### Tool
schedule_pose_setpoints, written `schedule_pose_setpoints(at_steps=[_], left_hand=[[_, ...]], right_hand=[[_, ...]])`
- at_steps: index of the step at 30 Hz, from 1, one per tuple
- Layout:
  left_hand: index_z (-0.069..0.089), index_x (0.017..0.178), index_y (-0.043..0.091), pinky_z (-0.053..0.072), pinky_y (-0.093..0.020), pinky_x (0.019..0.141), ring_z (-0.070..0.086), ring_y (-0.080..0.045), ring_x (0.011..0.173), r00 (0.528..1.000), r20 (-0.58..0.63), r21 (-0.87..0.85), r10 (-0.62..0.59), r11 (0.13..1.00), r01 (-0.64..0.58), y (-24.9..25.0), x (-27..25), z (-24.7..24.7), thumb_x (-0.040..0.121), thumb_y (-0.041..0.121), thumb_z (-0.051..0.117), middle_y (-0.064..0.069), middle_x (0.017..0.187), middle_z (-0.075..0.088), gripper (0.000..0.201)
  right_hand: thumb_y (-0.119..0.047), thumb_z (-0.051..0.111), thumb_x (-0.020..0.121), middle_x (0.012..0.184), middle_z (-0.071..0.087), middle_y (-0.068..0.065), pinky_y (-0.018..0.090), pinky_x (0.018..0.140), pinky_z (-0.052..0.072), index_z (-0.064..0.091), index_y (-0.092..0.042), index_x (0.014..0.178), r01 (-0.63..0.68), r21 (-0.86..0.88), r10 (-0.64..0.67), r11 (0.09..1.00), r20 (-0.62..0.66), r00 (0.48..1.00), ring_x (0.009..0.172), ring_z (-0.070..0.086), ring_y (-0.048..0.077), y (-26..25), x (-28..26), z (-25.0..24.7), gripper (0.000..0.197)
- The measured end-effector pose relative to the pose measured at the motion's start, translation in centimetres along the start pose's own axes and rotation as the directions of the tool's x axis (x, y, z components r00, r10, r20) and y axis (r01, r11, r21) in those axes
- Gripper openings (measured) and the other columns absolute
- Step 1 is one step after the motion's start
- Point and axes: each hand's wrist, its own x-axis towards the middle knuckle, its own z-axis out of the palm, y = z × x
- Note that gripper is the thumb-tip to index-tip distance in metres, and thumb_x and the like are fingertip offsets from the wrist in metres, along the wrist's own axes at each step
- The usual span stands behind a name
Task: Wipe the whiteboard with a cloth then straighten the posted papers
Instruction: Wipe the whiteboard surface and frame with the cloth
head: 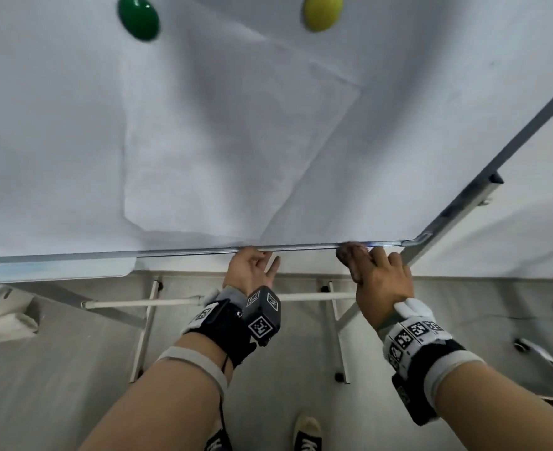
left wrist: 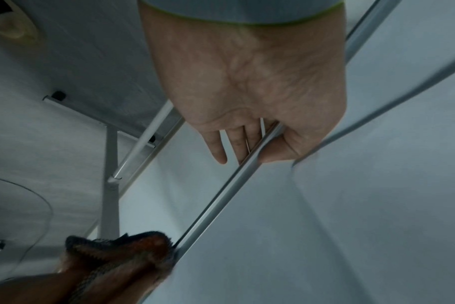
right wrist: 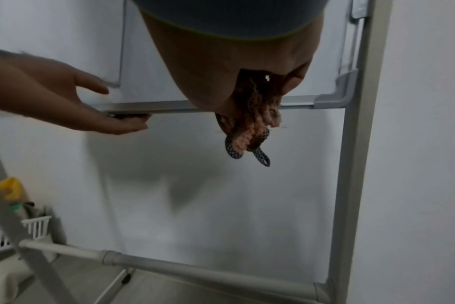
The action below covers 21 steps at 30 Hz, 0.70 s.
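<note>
The whiteboard [head: 57, 157] fills the upper head view. Overlapping white papers [head: 236, 141] hang tilted on it under a green magnet [head: 138, 17] and a yellow magnet [head: 322, 11]. My right hand [head: 382, 278] grips a bunched brown cloth [head: 350, 258] and presses it against the board's bottom frame [head: 301, 247] near the right corner. The cloth [right wrist: 252, 119] hangs out below my right hand [right wrist: 221, 61]. My left hand [head: 252, 268] pinches the same frame further left, thumb on the board face and fingers [left wrist: 221, 148] behind it.
The board stands on a grey metal stand with a crossbar [head: 171, 301] and legs on a grey floor. A pen tray [head: 57, 268] runs under the left part. A white basket [right wrist: 26, 232] and a yellow-capped bottle [right wrist: 11, 187] stand low at left. My shoes [head: 306, 431] show below.
</note>
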Motion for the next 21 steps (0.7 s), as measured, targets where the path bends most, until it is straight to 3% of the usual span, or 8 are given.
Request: schedule_pose_setpoints(at_steps=[2,4,8,10,15,17,21], left_hand=[[0.038,0.065,0.013,0.041,-0.048,0.111,0.055,-0.025,0.099,1.000,0.011,0.014,-0.021,1.000,0.021,-1.8,0.0,1.6,0.087,-0.005,0.038,-0.005,0.086,0.049,0.029],[0.038,0.066,0.014,0.040,-0.046,0.113,0.056,-0.027,0.107,0.999,0.008,0.040,-0.034,0.999,0.034,-3.4,-0.1,2.9,0.088,-0.005,0.036,-0.006,0.087,0.047,0.029],[0.039,0.067,0.014,0.039,-0.044,0.114,0.058,-0.028,0.105,0.999,-0.001,0.086,-0.050,0.995,0.050,-4.1,-0.2,3.6,0.087,-0.004,0.036,-0.006,0.084,0.047,0.027],[0.041,0.069,0.014,0.040,-0.044,0.113,0.058,-0.026,0.098,0.999,-0.016,0.111,-0.047,0.993,0.049,-4.2,-0.1,4.1,0.088,-0.003,0.038,-0.005,0.083,0.048,0.026],[0.046,0.073,0.015,0.044,-0.045,0.108,0.061,-0.027,0.101,0.999,-0.022,0.148,-0.027,0.989,0.030,-4.5,0.0,4.5,0.088,-0.002,0.041,-0.003,0.085,0.054,0.024],[0.046,0.072,0.015,0.043,-0.045,0.109,0.063,-0.029,0.102,0.999,-0.015,0.165,-0.046,0.985,0.048,-4.6,-0.1,4.4,0.088,-0.001,0.041,-0.004,0.086,0.055,0.023],[0.042,0.070,0.016,0.041,-0.046,0.111,0.063,-0.031,0.113,0.994,0.022,0.172,-0.107,0.980,0.101,-4.9,-0.1,4.8,0.087,0.002,0.042,-0.006,0.093,0.057,0.022]], right_hand=[[-0.004,0.062,0.068,0.103,0.060,0.009,0.037,0.065,0.037,0.062,-0.016,0.107,0.026,0.047,-0.026,0.999,0.000,1.000,0.083,0.054,0.037,-0.5,0.6,0.2,0.041],[-0.005,0.065,0.069,0.108,0.059,0.008,0.036,0.065,0.034,0.060,-0.019,0.104,0.087,0.090,-0.090,0.992,0.037,0.995,0.085,0.055,0.036,-1.2,1.2,0.2,0.038],[-0.009,0.061,0.076,0.123,0.053,0.006,0.041,0.076,0.045,0.056,-0.023,0.120,0.114,0.125,-0.125,0.986,0.084,0.989,0.100,0.052,0.034,-0.5,1.5,-0.1,0.046],[-0.009,0.059,0.079,0.121,0.054,0.008,0.041,0.077,0.046,0.055,-0.022,0.122,0.045,0.132,-0.056,0.990,0.081,0.995,0.100,0.051,0.035,2.3,1.3,-0.6,0.045],[-0.004,0.058,0.076,0.112,0.057,0.015,0.038,0.070,0.043,0.054,-0.015,0.130,-0.152,0.169,0.140,0.974,0.081,0.987,0.095,0.050,0.037,7.2,1.2,-0.2,0.055],[-0.007,0.057,0.081,0.111,0.057,0.015,0.036,0.071,0.039,0.052,-0.018,0.133,-0.166,0.222,0.150,0.961,0.087,0.985,0.092,0.050,0.036,7.4,1.1,0.1,0.053],[-0.006,0.061,0.082,0.111,0.055,0.013,0.042,0.082,0.049,0.048,-0.021,0.142,-0.107,0.341,0.085,0.934,0.080,0.993,0.098,0.053,0.037,5.9,0.5,0.3,0.063]])
